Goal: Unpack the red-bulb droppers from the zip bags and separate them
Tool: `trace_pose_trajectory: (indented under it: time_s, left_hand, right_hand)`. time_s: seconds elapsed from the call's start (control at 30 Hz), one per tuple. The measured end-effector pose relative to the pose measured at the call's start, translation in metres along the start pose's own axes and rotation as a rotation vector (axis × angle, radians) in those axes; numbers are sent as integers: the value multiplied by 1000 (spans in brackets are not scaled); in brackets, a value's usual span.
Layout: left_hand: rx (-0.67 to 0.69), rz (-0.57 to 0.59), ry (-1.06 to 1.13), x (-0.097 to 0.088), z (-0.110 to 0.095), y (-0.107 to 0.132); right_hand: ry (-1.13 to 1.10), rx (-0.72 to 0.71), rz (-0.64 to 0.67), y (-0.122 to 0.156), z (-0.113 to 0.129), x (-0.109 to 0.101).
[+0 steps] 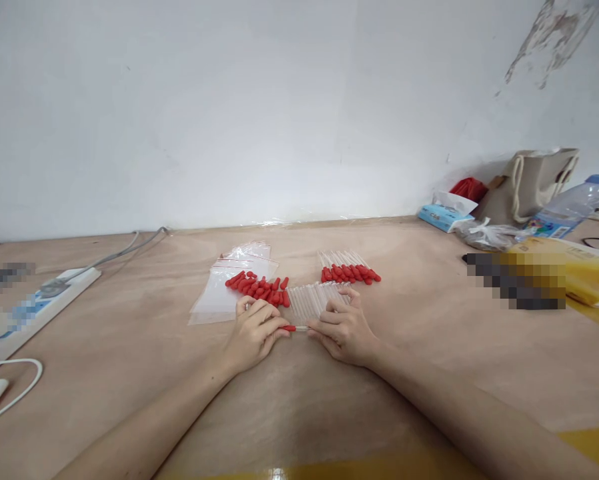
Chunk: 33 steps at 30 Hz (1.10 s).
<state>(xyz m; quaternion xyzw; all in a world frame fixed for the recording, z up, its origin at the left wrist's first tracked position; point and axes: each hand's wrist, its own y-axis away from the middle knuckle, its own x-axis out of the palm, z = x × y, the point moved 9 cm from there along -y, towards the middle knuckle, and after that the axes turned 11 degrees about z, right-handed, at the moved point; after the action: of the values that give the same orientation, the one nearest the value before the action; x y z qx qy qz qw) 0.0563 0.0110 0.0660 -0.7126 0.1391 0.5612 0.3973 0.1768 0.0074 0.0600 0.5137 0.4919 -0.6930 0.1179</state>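
Observation:
My left hand pinches a red rubber dropper bulb between thumb and fingers. My right hand grips a clear dropper tube, whose end meets the bulb's mouth; how deep it sits I cannot tell. Just beyond my hands lies a row of bare clear tubes. Left of that row, loose red bulbs are heaped on clear zip bags. Farther back on the right, several droppers lie side by side, red bulbs fitted on their near ends.
On the left a white power strip has a grey cable running to the wall. A tissue pack, a cloth bag, a plastic bottle and a yellow package crowd the right side. A wall bounds the table at the back.

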Motion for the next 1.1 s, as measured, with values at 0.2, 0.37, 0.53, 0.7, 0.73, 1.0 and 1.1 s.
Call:
trace_pose_trajectory:
  time_s: [0.2, 0.37, 0.53, 0.7, 0.73, 1.0, 1.1]
  left_hand:
    - [47, -22, 12, -5, -7, 2]
    - [57, -2, 30, -4, -7, 3]
    - [54, -7, 21, -4, -9, 3]
    - [59, -27, 2, -5, -6, 8]
    - [46, -37, 1, -6, -2, 10]
    - [-214, -339, 112, -39, 53, 28]
    - [-478, -417, 74, -54, 93, 32]
  right_hand:
    - [23, -26, -16, 4, 2, -2]
    - [41, -57, -72, 8, 5, -8]
    - [42, -74, -117, 10, 8, -15]
    - [61, -81, -120, 12, 7, -20]
    - [61, -73, -119, 13, 3, -21]
    - [-9, 277, -118, 8, -47, -23]
    - [5, 306, -96, -4, -43, -19]
